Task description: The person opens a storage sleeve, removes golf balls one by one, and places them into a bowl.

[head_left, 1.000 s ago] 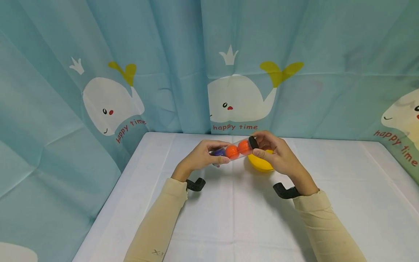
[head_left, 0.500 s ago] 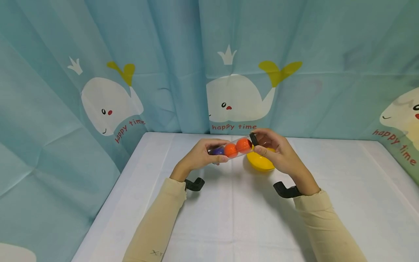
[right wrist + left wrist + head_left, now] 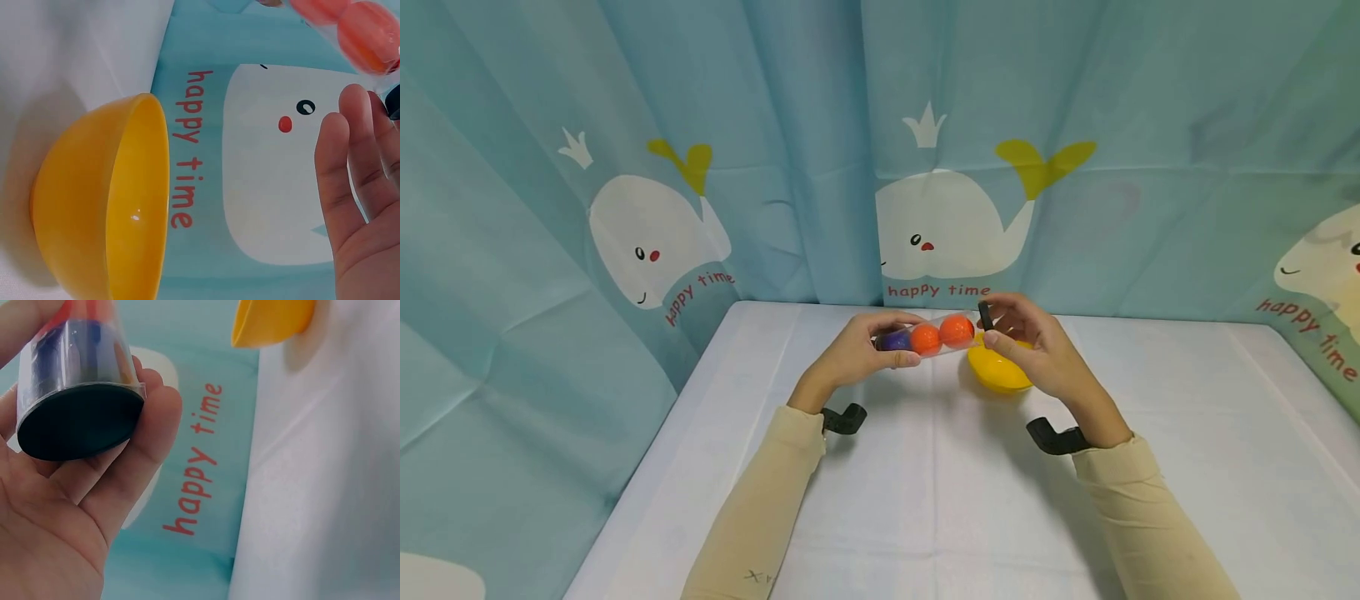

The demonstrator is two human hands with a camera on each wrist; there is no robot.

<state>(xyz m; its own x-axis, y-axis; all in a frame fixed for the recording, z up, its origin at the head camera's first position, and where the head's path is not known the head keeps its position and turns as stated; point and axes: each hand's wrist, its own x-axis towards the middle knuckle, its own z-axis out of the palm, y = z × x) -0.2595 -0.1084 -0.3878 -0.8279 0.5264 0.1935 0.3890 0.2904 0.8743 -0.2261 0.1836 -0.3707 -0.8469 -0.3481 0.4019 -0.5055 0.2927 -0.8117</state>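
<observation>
My left hand [image 3: 850, 354] grips a clear plastic tube [image 3: 941, 337] above the table, tilted slightly up toward its right end. Two orange balls [image 3: 957, 331] show inside it, with a purple ball [image 3: 895, 342] farther left, partly behind the fingers. In the left wrist view the tube's near end has a flat black base [image 3: 81, 422]. My right hand [image 3: 1041, 346] pinches a black cap [image 3: 985, 316] between thumb and fingers, just off the tube's right end. The right wrist view shows only the edge of this cap, beside the tube's end.
A yellow bowl [image 3: 996, 372] stands on the white table [image 3: 917, 500], below and behind the right hand. A blue curtain [image 3: 805, 167] printed with whales hangs along the table's back and left. Black wrist mounts [image 3: 1056, 437] stick out inward from both wrists.
The black cap has come off the tube's right end, pinched in the right hand. The left hand has shifted slightly left with the tube, which now lies closer to level.
</observation>
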